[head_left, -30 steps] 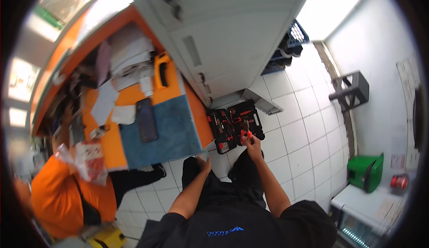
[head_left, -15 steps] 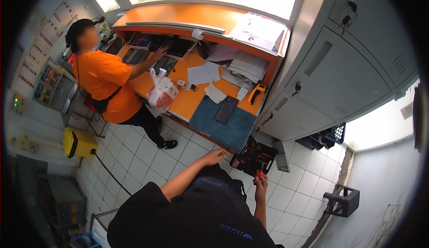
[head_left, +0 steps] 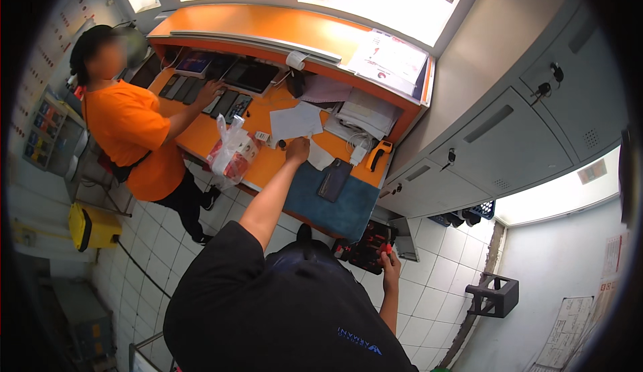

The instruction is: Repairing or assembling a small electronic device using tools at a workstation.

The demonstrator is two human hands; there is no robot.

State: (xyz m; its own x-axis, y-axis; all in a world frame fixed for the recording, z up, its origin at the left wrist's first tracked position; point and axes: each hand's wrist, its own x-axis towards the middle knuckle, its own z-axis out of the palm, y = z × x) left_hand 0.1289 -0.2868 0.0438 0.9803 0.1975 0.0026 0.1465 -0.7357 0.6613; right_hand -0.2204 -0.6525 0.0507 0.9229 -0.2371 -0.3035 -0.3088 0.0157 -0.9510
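1. While the right hand (head_left: 390, 265) grips a red-handled tool (head_left: 386, 249) near the open tool case (head_left: 365, 265), below the worktop's (head_left: 270, 166) right front corner, a loose hold could drop it.
2. The left hand (head_left: 297, 151) hangs over the worktop's middle, beside a small dark object (head_left: 282, 144); whether it grips anything, I cannot tell. A careless sweep could scatter papers (head_left: 295, 121).

Toolkit (head_left: 365, 253) nr desk (head_left: 194, 137) (RH end)
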